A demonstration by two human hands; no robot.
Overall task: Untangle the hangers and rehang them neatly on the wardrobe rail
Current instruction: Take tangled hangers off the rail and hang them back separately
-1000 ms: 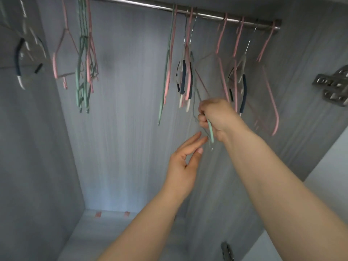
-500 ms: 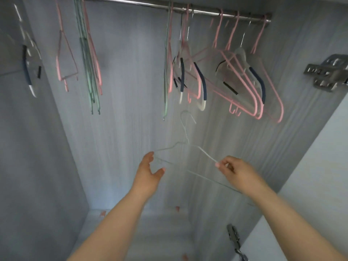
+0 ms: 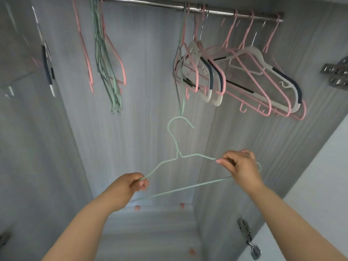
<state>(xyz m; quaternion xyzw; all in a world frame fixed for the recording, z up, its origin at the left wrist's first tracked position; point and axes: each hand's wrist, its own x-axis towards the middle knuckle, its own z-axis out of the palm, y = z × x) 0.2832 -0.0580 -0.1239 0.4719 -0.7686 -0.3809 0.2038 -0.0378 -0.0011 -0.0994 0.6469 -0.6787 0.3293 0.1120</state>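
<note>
**Green hanger held free below the rail**

While both hands grip it, a green wire hanger (image 3: 178,159) sits in mid-air inside the wardrobe, well below the rail (image 3: 188,8) and clear of everything hanging there. Left hand (image 3: 131,183): fingers closed on the hanger's left shoulder end. Right hand (image 3: 240,166): fingers pinched shut on the right shoulder, near its corner; a bit of green wire shows past the knuckles. Hook points up, open end to the right, its top just beneath the lowest tip of a green hanger dangling from the rail; cannot tell if the two touch. Bottom bar slants, left end lower.

On the rail, right part: a crowded cluster (image 3: 235,78) of pink wire hangers and white hangers with dark shoulder pads, overlapping one another, tilted. Left part: a bunch of green hangers (image 3: 107,72) hanging edge-on, with pink ones beside them. Far left, one white-and-dark hanger (image 3: 47,68) by the side wall. Metal hinge (image 3: 337,74) on the right wall.
</note>
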